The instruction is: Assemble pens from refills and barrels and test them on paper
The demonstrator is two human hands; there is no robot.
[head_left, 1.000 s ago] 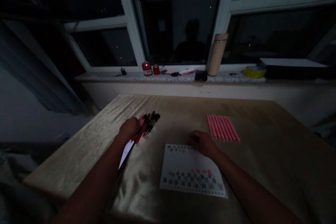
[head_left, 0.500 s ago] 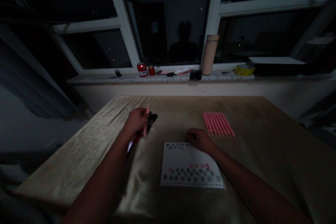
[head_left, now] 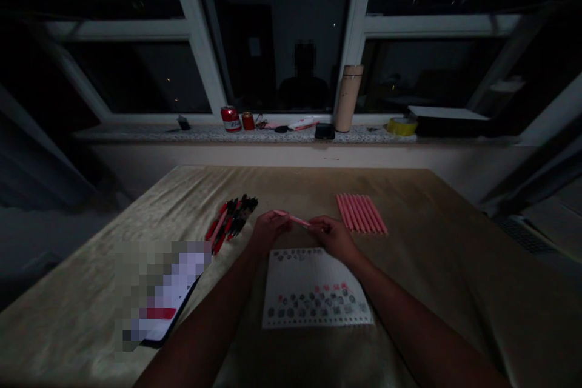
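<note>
My left hand (head_left: pixel 267 231) and my right hand (head_left: pixel 334 236) meet over the middle of the table, above the top edge of a lined notebook sheet. Between them a slim pink pencil (head_left: pixel 297 220) lies almost level, pinched near its left end by my left fingers, its right end in my right fingertips. The sheet (head_left: pixel 295 276) bears rows of dark marks and a few red ones. Just beyond my right hand is a neat row of similar pink pencils (head_left: pixel 361 213). Left of my left hand lies a loose pile of black and red pens (head_left: pixel 231 221) with some pink among them.
A phone (head_left: pixel 175 297) with a lit, partly blurred screen rests on the cloth-covered table (head_left: pixel 113 291), beside my left forearm. Along the windowsill (head_left: pixel 200 136) stand red cans (head_left: pixel 231 119), a tall tan cylinder (head_left: pixel 348 100), a dark box and yellow tape (head_left: pixel 402 127).
My left hand has taken a pink pencil from the pen pile and carried it right to my right hand, which now grips its other end. The phone has come into fuller view.
</note>
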